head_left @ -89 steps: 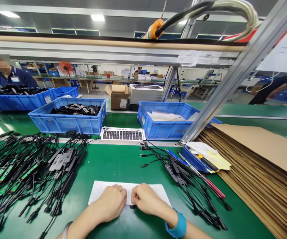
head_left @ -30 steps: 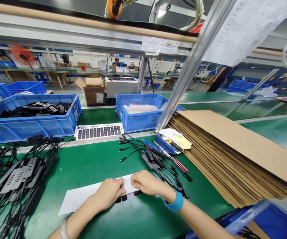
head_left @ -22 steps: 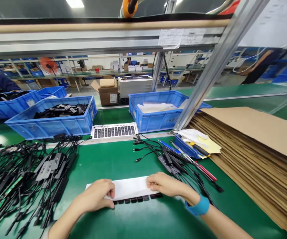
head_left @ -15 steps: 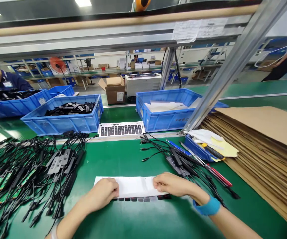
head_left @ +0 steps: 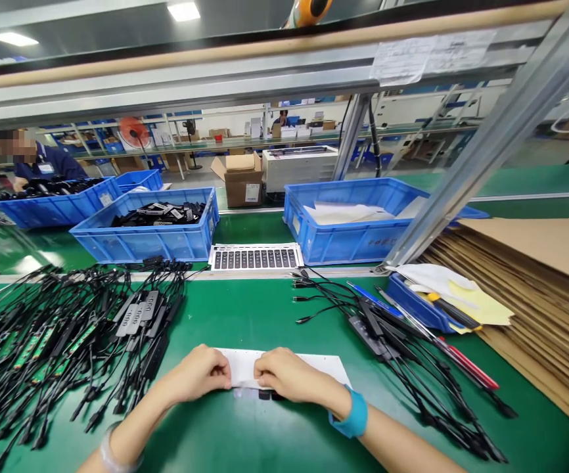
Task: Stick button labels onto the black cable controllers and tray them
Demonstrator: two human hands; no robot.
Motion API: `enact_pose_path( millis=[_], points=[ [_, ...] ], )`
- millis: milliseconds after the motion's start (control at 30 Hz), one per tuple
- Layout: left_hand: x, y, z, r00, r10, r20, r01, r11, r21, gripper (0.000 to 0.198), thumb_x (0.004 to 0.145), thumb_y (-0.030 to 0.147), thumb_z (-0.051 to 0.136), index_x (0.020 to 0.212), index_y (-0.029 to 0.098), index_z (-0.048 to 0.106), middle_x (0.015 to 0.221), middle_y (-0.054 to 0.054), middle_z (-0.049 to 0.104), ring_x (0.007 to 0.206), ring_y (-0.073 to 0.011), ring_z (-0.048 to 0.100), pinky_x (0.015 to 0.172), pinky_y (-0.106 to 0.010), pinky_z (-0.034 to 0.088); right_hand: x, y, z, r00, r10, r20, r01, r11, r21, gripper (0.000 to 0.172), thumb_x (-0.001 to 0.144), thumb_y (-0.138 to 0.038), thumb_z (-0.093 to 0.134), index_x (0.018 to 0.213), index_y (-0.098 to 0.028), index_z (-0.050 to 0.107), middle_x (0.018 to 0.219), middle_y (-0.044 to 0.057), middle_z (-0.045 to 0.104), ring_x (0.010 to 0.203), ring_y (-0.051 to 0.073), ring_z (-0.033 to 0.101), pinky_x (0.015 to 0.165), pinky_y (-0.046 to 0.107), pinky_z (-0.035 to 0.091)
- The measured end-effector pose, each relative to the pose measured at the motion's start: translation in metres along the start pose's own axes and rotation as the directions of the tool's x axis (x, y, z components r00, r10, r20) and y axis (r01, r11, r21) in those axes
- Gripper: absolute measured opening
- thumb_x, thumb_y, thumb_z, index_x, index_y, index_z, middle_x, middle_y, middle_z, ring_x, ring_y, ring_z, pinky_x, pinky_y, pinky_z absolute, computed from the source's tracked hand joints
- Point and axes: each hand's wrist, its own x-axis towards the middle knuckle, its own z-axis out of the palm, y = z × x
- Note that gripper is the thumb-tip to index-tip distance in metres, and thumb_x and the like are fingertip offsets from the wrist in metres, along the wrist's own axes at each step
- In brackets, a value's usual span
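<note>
A long white paper strip point(head_left: 244, 369) lies crosswise on the green bench in front of me, with a few small dark pieces point(head_left: 265, 395) showing at its near edge. My left hand point(head_left: 198, 373) is closed, thumb and fingers pinched on the strip's left part. Close beside it, my right hand point(head_left: 287, 376) pinches the strip around its middle and hides part of the near edge. The strip's right end sticks out behind the right hand. A blue band point(head_left: 352, 414) circles my right wrist.
Many black cabled adapters point(head_left: 136, 315) cover the bench at left; several more point(head_left: 370, 332) lie at right. Behind stand blue bins point(head_left: 141, 244) and a white tray of black parts point(head_left: 255, 257). Cardboard sheets point(head_left: 545, 302) are stacked at right, near a metal post point(head_left: 481, 131).
My right hand has slid left along the strip, from its right end to near its middle. Fewer dark pieces show at the near edge. The whole view has shifted slightly.
</note>
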Motion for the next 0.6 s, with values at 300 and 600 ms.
enact_pose_path(
  millis=[300,600],
  points=[
    [-0.009,-0.016,0.018,0.988,-0.065,-0.137,0.075,0.995,0.068,0.022,0.092,0.021,0.042,0.087,0.016,0.062,0.091,-0.010,0.066,0.081,-0.0223,0.061,0.073,-0.030,0.043,0.006,0.006,-0.004,0.999,0.018,0.036,-0.019,1.000,0.016,0.017,0.084,-0.013,0.054,0.079,-0.020,0.069,0.084,0.002,0.073,0.078,0.016,0.061,0.064,0.023,0.031],
    [-0.025,-0.045,0.005,0.989,0.029,-0.144,-0.031,0.999,-0.009,0.022,0.092,0.019,0.044,0.090,0.019,0.066,0.091,-0.004,0.069,0.084,-0.0169,0.062,0.075,-0.024,0.042,0.008,0.010,-0.005,0.998,-0.018,0.062,0.015,0.999,0.046,0.015,0.083,-0.013,0.056,0.074,-0.020,0.066,0.075,-0.001,0.067,0.070,0.014,0.055,0.064,0.022,0.030]
  ],
)
